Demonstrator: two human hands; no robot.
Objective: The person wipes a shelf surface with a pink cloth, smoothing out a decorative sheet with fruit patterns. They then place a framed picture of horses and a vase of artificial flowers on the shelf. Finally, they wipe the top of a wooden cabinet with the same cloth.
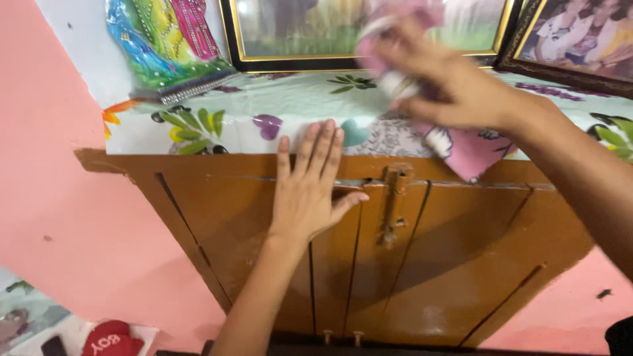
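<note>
The left hand (306,191) lies flat, fingers (322,146) spread, on the brown cupboard door (264,231), tips touching the flowered cloth (290,109) above. Farther up and to the right, the right hand (448,82) grips a blurred pink-and-white object (395,82), fingers curled around it, over the shelf.

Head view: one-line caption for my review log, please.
Left hand flat on brown wooden cabinet door; right hand holds blurred pink cloth above.
</note>
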